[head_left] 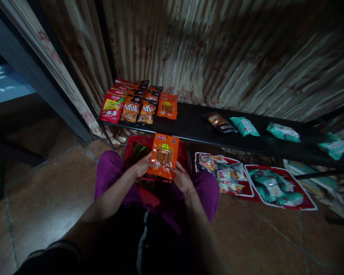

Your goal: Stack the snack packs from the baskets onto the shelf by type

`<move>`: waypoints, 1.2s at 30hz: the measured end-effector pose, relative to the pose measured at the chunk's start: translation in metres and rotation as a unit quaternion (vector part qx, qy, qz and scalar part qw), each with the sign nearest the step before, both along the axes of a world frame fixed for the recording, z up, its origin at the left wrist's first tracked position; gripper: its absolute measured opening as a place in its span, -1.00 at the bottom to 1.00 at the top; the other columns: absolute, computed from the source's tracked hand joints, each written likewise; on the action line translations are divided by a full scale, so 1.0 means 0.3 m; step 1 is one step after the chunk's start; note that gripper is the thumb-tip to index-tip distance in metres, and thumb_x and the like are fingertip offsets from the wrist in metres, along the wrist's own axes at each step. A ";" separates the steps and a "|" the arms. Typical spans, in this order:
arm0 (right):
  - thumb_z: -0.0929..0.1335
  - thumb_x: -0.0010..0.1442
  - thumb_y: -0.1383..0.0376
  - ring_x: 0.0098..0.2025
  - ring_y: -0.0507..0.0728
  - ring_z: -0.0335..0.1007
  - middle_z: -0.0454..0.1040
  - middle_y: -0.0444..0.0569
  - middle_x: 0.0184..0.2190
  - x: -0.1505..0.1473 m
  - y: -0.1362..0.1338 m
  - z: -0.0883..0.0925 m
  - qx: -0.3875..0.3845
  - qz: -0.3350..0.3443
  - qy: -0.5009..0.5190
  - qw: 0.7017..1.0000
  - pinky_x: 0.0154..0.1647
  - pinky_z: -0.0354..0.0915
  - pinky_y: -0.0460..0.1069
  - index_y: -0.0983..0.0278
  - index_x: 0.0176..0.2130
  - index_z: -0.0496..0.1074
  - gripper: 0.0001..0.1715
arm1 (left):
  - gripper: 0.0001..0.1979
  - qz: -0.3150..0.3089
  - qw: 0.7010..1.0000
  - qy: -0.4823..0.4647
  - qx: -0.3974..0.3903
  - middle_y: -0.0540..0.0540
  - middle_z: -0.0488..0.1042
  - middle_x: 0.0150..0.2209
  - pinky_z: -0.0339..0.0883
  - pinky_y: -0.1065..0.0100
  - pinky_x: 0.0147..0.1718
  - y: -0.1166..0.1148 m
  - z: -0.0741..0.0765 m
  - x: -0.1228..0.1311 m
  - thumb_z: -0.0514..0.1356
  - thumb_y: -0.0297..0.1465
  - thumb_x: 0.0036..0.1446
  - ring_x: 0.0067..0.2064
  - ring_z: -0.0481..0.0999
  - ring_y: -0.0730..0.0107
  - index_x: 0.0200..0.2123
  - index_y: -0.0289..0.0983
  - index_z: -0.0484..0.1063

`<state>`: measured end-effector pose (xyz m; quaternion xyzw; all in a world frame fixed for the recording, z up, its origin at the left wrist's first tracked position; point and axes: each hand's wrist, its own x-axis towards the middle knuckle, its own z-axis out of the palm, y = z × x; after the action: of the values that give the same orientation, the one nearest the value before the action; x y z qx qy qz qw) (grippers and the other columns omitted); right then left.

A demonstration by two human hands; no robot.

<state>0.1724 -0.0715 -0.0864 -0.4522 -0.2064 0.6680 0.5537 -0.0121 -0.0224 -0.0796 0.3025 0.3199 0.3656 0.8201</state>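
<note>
Left hand [142, 167], right hand [184, 180]: fingers clamped on side edges of orange rectangular plastic packet [165, 156] between them, frame centre

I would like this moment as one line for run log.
left hand: grips orange packet, left edge | right hand: same packet, lower right | red basket: beneath packet | black shelf: snack packets
</note>
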 end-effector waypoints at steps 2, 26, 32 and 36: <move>0.47 -0.20 0.38 -0.25 0.13 0.53 0.60 -0.14 -0.30 -0.002 0.005 0.002 -0.001 -0.012 -0.007 1.000 -0.16 0.41 0.01 0.20 -0.18 0.48 -0.52 | -0.28 -0.005 1.000 0.003 0.005 -0.09 0.52 -0.17 0.40 0.32 -0.24 -0.006 0.000 0.002 0.29 -0.67 -0.41 -0.23 0.55 0.27 -0.05 -0.21 0.39; 0.36 0.02 0.13 -0.10 0.17 0.47 0.55 -0.03 -0.09 -0.100 0.023 -0.033 0.101 -0.073 -0.354 0.927 0.03 0.31 0.09 0.23 -0.07 0.49 -0.53 | -0.50 0.154 0.972 0.168 0.058 -0.11 0.13 0.27 -0.11 0.16 0.24 -0.015 -0.065 0.131 0.29 -0.11 -0.02 0.33 -0.05 0.08 0.00 -0.14 0.44; 0.26 0.13 0.27 -0.02 0.18 0.44 0.48 0.05 0.00 -0.171 -0.006 -0.017 0.153 -0.031 -0.589 0.793 0.05 0.30 0.08 0.21 0.06 0.41 -0.52 | -0.58 0.146 0.988 0.039 0.013 -0.14 0.48 -0.01 0.11 0.26 0.12 -0.013 -0.056 0.130 0.34 -0.16 -0.09 0.14 0.31 0.18 -0.16 -0.23 0.51; 0.26 0.14 0.27 0.09 0.25 0.33 0.38 0.14 0.08 -0.203 -0.029 -0.018 0.193 0.008 -0.663 0.723 0.09 0.27 0.15 0.27 0.13 0.32 -0.45 | -0.62 0.160 0.986 0.024 -0.024 -0.13 0.55 -0.21 0.24 0.27 -0.01 -0.017 -0.049 0.120 0.38 -0.22 -0.16 -0.08 0.48 0.22 -0.25 -0.29 0.52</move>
<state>0.1115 -0.0802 -0.0917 -0.6615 -0.6489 0.1484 0.3454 0.0238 -0.0276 -0.0944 0.2359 0.3924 0.4771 0.7501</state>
